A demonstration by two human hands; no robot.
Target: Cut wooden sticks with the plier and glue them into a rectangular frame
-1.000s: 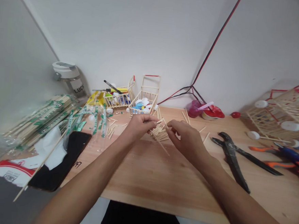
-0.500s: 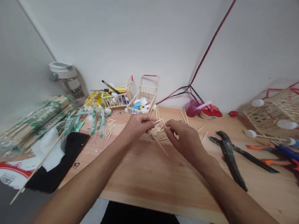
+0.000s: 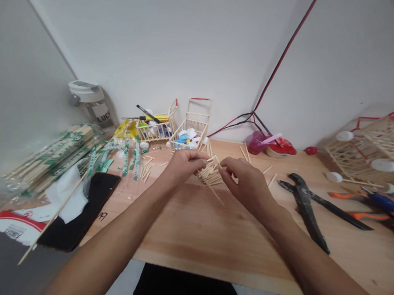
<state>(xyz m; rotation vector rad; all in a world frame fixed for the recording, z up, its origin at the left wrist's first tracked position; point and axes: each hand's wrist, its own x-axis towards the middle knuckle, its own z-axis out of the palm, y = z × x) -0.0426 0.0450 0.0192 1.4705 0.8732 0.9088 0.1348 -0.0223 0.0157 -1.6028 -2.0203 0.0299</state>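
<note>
Over a pile of short wooden sticks (image 3: 211,174), my two hands almost meet. My left hand (image 3: 186,165) pinches a short stick (image 3: 210,159) between thumb and forefinger, its end poking out to the right. Between the thumb and fingers of my right hand (image 3: 240,175) is another thin stick (image 3: 217,160), slanting up to the left. The two stick ends are very close; whether they touch I cannot tell. One longer stick (image 3: 215,194) slants out of the pile toward me. Just behind stands a small stick-built cart (image 3: 198,116) filled with bottle caps.
Another stick cart (image 3: 155,132) holds a pen and a yellow-handled tool. Left lie bagged chopsticks (image 3: 53,151), a black phone (image 3: 95,194) and a bottle (image 3: 93,106). Right are pliers (image 3: 306,204), a red-filled bowl (image 3: 282,149), a pink cup (image 3: 256,141) and a larger stick model (image 3: 369,146).
The whole view has shifted a little, so things sit slightly further right. Both hands keep nearly the same pose, with the sticks still pinched.
</note>
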